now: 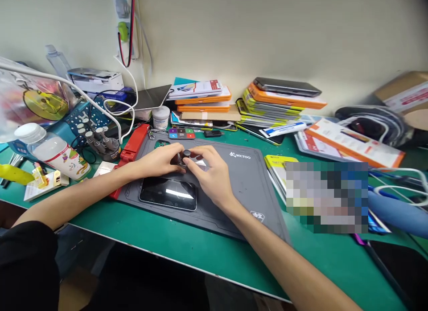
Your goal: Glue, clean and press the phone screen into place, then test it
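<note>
Above the grey work mat (pixel 234 186), my two hands meet at a small round thing with a dark knob-like top (pixel 186 154); its exact kind is hard to make out. My right hand (pixel 213 173) pinches it between thumb and forefinger. My left hand (pixel 164 158) is closed around its other side, with the fingers partly hidden. Just in front of my hands, a phone (pixel 167 194) with a dark, glossy screen lies flat on the mat. Behind my left hand lies a small green circuit board (pixel 162 144).
A red holder (pixel 134 144) runs along the mat's left edge. Farther left stand a plastic bottle (pixel 55 153) and a screwdriver rack (pixel 100 141). Stacked boxes (pixel 200 97) and more flat packs (pixel 277 101) line the wall. A blurred-out patch (pixel 327 197) covers the right side.
</note>
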Demonstrator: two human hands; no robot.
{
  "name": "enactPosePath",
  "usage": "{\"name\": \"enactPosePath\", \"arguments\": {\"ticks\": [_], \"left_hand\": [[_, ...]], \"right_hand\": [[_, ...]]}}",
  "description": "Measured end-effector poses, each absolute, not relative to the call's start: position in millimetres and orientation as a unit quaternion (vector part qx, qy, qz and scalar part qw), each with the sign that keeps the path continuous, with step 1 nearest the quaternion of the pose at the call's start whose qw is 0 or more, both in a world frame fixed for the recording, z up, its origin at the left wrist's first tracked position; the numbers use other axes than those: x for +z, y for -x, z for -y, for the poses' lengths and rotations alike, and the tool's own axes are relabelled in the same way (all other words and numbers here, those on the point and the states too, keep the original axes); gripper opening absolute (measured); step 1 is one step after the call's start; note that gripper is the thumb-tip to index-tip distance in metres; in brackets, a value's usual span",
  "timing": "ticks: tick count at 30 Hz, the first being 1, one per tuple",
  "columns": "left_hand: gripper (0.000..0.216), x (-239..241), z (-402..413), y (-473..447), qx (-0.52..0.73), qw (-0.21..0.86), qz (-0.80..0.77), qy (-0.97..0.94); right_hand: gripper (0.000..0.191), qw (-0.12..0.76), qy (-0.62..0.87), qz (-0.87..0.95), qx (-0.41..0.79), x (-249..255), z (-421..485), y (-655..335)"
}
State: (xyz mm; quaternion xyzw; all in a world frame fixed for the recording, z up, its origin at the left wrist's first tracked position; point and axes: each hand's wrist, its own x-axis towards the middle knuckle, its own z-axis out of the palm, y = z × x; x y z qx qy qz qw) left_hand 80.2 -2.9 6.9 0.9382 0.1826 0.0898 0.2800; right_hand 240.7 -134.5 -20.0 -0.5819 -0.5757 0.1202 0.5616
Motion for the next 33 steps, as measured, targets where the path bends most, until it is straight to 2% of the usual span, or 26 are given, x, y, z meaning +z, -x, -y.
{"name": "enactPosePath", "arguments": {"ticks": [8,12,15,20,24,27,30,33], "left_hand": [[0.023,4,8,-83,0.100,0.264,-0.175,-0.943],[0.042,6,9,-84,0.110,0.314,-0.193,-0.923],[0.052,6,10,-86,0.114,0.331,-0.202,-0.915],[0.037,6,7,-90,0.099,0.316,-0.186,-0.925],[0.040,1,6,-88,0.113,0.320,-0.178,-0.924],[0.040,-5,6,-88,0.122,0.321,-0.176,-0.923],[0.052,-1,3,-90,0.100,0.340,-0.196,-0.914],[0.072,18,-3,-83,0.030,0.365,-0.214,-0.906]], "right_hand": [[0.031,0.529,0.620,0.575,0.071,-24,135,-240],[0.016,0.517,0.624,0.584,0.051,-22,136,-239],[0.013,0.531,0.614,0.580,0.066,-18,136,-242],[0.014,0.528,0.605,0.587,0.103,-14,136,-247],[0.024,0.520,0.593,0.609,0.086,-10,138,-245],[0.024,0.517,0.592,0.615,0.068,-8,142,-241],[0.020,0.552,0.586,0.592,0.040,-7,146,-244],[0.021,0.642,0.569,0.514,-0.002,-8,151,-256]]}}
